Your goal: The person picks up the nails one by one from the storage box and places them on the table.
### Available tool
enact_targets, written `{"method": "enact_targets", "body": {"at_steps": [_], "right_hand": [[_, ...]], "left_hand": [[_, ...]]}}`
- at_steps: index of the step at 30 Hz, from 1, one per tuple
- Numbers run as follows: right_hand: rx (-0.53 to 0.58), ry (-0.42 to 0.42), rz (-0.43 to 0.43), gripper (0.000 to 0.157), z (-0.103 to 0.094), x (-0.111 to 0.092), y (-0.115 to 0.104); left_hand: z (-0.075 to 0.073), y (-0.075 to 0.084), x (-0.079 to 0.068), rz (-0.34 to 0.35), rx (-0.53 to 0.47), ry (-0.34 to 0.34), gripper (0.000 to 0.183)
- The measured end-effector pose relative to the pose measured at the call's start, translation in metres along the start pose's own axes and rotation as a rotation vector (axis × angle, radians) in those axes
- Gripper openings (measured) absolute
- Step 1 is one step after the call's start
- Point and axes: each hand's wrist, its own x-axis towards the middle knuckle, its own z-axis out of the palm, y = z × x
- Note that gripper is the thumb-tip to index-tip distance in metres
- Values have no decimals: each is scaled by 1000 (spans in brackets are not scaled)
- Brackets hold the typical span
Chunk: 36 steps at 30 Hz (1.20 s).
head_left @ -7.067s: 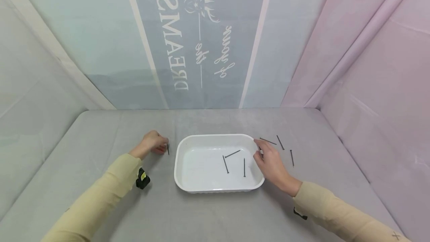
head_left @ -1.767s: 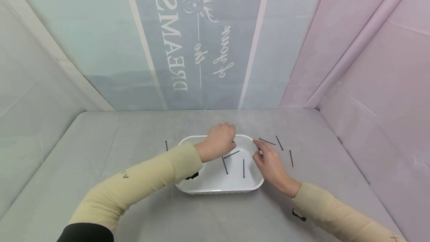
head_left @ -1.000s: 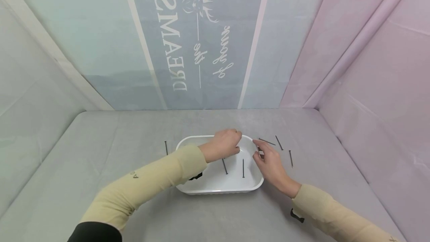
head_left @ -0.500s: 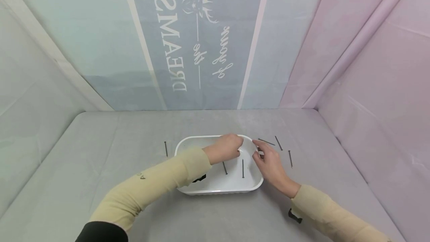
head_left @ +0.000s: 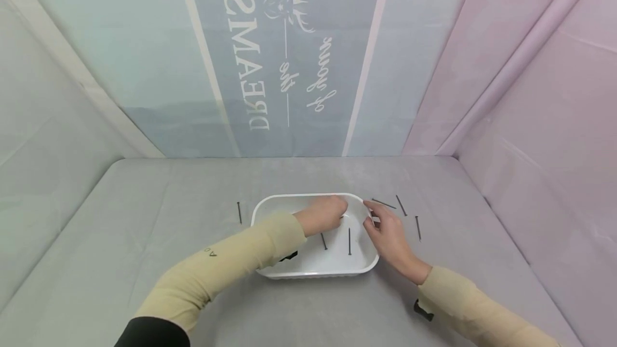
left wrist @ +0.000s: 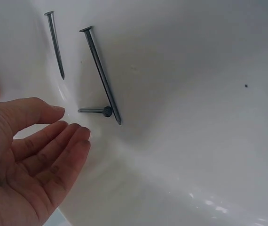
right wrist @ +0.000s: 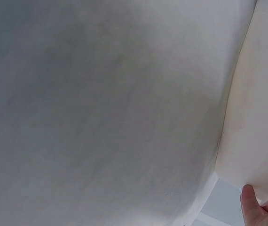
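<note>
My left hand [head_left: 324,214] reaches down into the white tray [head_left: 313,273]. In the left wrist view its thumb and fingers are loosely bent and apart, close to the tip of a nail [left wrist: 90,111]. That nail's head meets a second nail [left wrist: 100,70], and a third nail [left wrist: 55,47] lies farther off. From the head view, one nail [head_left: 349,241] shows whole, another nail [head_left: 324,241] partly, and the hand mostly covers the remaining one. My right hand [head_left: 391,237] grips the tray's right rim, with the thumb [right wrist: 248,200] on the outer wall.
Left of the tray a single nail [head_left: 239,213] lies on the grey tabletop [head_left: 193,191]. Three more lie to the right: a slanted nail [head_left: 384,203], a nail [head_left: 401,205] and a nail [head_left: 418,228]. Fabric walls enclose the back and sides.
Earlier my left hand was at the nail left of the tray; it has since moved over and lowered into the tray. My right hand stays on the rim.
</note>
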Motion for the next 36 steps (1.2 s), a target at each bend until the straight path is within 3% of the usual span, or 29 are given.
{"method": "enact_targets", "body": {"at_steps": [14, 25, 36], "right_hand": [[-2, 0, -4, 39, -1, -1, -1], [-21, 15, -13, 39, 1, 0, 0], [-22, 5, 8, 38, 2, 0, -1]], "left_hand": [[13, 0, 4, 40, 154, 59, 7], [19, 2, 3, 81, 169, 118, 10], [15, 1, 4, 63, 124, 91, 7]]}}
